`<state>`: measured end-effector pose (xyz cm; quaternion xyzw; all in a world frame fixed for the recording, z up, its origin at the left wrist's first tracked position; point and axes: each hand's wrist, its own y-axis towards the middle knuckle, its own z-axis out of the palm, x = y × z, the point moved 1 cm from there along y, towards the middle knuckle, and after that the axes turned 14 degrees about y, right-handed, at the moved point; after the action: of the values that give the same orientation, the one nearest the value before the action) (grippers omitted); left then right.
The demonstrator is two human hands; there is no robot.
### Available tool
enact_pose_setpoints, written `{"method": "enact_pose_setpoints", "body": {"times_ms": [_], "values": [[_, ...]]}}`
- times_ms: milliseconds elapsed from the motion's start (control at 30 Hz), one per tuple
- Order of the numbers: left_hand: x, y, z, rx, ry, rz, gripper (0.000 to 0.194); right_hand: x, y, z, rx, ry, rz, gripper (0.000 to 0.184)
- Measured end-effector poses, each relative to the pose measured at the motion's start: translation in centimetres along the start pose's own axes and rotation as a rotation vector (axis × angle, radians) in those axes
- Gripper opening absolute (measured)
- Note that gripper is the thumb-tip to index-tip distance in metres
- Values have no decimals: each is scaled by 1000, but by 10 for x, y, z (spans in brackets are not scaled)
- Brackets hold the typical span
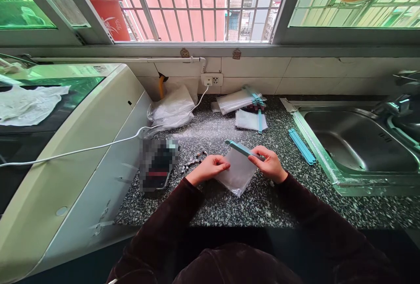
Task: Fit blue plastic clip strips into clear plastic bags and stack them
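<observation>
In front of me a clear plastic bag [239,172] is held tilted above the speckled counter [203,209]. A teal bag sealing clip [241,147] lies along the bag's upper edge. My right hand [268,163] is closed on the clip's right end, thumb on top. My left hand [211,168] pinches the left side of the bag between thumb and fingers. Farther back lies another bag with a teal clip [260,122] on it, beside a stack of clear bags [234,101] and a bunch of clips [256,96]. Several loose teal clips [301,146] rest to the right.
A phone [159,166], partly pixelated, and a beaded string [194,161] lie left of my hands. A white cable [114,145] runs from the wall socket [211,79] past crumpled plastic bags [173,106]. The sink [354,144] is at right, a pale appliance [85,157] at left.
</observation>
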<state>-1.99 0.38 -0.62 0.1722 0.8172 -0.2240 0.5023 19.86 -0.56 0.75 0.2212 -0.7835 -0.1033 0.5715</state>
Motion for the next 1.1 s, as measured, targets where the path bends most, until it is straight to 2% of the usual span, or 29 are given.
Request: {"method": "enact_pose_setpoints", "body": {"times_ms": [167,300,367,500,600,767,933,1100], "values": [[3,1,2,-1,9,18,33,-1,0,0,31,0,-20,26],[1,1,3,-119,-76,73,38,-3,-1,6,137,-11,-34,25],[-3,0,2,-144,-133,97,41,-4,-2,10,170,-27,-46,26],[-9,-3,0,-175,-139,80,35,-5,-3,15,193,-27,-3,26],[-7,-3,-3,-250,-208,82,35,-8,-3,14,149,-4,99,26],[-1,-1,-7,-482,-376,84,37,-13,-4,13,116,40,221,26],[-1,1,-7,-533,-413,97,37,-11,-4,15,129,31,158,21],[-2,0,-7,-545,-349,128,33,-10,-4,11,-95,-105,41,19]]}}
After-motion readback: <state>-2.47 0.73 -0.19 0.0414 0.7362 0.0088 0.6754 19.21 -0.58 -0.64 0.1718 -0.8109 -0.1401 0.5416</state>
